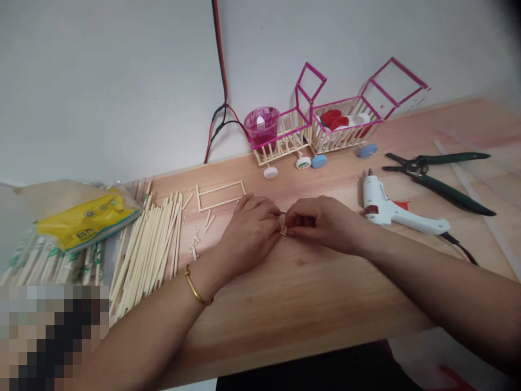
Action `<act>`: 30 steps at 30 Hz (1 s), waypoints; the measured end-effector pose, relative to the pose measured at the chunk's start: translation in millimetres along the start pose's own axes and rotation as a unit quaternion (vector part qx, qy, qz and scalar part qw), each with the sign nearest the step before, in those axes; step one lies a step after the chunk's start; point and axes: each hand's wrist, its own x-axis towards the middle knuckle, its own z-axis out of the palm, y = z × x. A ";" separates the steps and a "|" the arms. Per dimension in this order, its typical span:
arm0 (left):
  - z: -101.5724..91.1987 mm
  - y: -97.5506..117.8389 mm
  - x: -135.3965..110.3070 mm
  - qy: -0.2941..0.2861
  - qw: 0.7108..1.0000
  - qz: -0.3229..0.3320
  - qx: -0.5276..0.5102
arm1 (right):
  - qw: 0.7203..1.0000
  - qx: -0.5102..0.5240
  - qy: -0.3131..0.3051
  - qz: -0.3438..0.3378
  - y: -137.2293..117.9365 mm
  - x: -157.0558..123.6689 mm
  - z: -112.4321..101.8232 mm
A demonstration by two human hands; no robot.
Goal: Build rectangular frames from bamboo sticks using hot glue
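In the middle of the table, my left hand [252,233] rests palm down with its fingers curled and pressed together. Whatever lies beneath those fingers is mostly hidden. Close beside it, my right hand [321,222] is closed in a pinch on a short piece of wooden stick [284,230]. The fingertips of both hands almost meet around this piece. Behind my left hand lies a flat rectangular frame [222,196] of thin wooden sticks. Short cut bits [209,222] of stick and small crumbs are scattered to its left.
Many long wooden sticks [150,250] and a yellow packet [91,217] lie at left. Two stick-built carts [285,130] with purple rims and cap wheels stand by the wall, one holding a pink cup [262,127]. At right lie a white glue gun [376,198] and green-handled pruning shears [419,168].
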 end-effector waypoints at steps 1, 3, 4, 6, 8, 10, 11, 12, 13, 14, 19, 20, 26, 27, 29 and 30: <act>0.3 0.1 0.0 0.000 1.000 -0.002 0.001 | 1.000 -0.003 0.001 0.003 -0.4 0.3 0.6; 0.7 0.0 -0.2 0.002 1.000 -0.003 0.002 | 1.000 0.002 -0.001 0.011 -1.3 0.3 0.4; 0.8 -0.3 -0.3 0.004 1.000 -0.002 0.001 | 1.000 0.014 -0.004 0.016 -1.4 0.0 -0.6; 0.8 -1.4 -0.9 0.009 1.000 -0.001 -0.003 | 0.998 0.051 0.000 0.029 -0.3 -1.0 -4.4; 0.4 -2.8 -1.6 0.012 1.000 -0.001 -0.009 | 0.996 0.075 0.028 0.044 2.7 -2.1 -9.5; -0.2 -4.3 -2.2 0.010 1.000 -0.005 -0.013 | 0.994 0.062 0.068 0.052 7.0 -2.7 -13.7; -0.5 -5.0 -2.4 0.008 1.000 -0.007 -0.013 | 0.994 0.044 0.079 0.054 9.1 -2.8 -14.8; -0.8 -5.4 -2.5 0.005 1.000 -0.008 -0.013 | 0.995 0.023 0.080 0.054 10.9 -2.7 -15.1; -0.9 -5.8 -2.5 0.002 1.000 -0.009 -0.013 | 0.996 0.002 0.074 0.052 12.4 -2.4 -14.6; -1.0 -6.0 -2.4 -0.002 1.000 -0.009 -0.012 | 0.996 -0.017 0.065 0.050 13.4 -2.1 -13.6; -1.2 -6.0 -1.0 -0.017 1.000 -0.015 -0.006 | 0.996 -0.050 0.055 0.049 12.9 -0.5 -6.5; -1.3 -5.9 -0.7 -0.019 1.000 -0.017 -0.005 | 0.996 -0.048 0.057 0.050 12.3 -0.3 -5.8; -3.3 -5.6 0.6 -0.041 0.999 -0.029 -0.003 | 0.996 -0.030 0.068 0.048 10.1 0.2 -5.0; -3.6 -5.6 0.6 -0.043 0.999 -0.029 -0.003 | 0.996 -0.032 0.070 0.048 9.8 0.4 -4.8; -4.1 -5.6 0.8 -0.046 0.998 -0.031 -0.003 | 0.996 -0.038 0.070 0.047 9.5 0.8 -4.5; -4.3 -5.7 0.9 -0.048 0.998 -0.032 -0.003 | 0.996 -0.042 0.071 0.046 9.4 0.9 -4.3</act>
